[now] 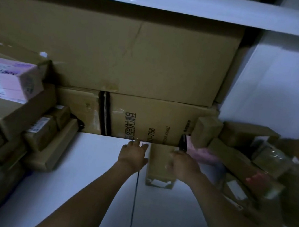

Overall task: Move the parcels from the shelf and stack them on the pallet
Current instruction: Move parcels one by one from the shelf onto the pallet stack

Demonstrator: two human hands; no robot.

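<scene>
White shelf [80, 161] crowded with cardboard boxes [134, 53], small brown parcel [157, 164] flat at centre, left hand [133, 156] straight-fingered just beside its left edge, right hand [182, 166] curled over its right side

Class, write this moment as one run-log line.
stage: picking from shelf | left hand: open, beside parcel | right hand: on parcel, grip unclear | parcel: lying on shelf

Bare forearms [95, 192], bare left hand [132, 157], right hand [183, 166]
</scene>
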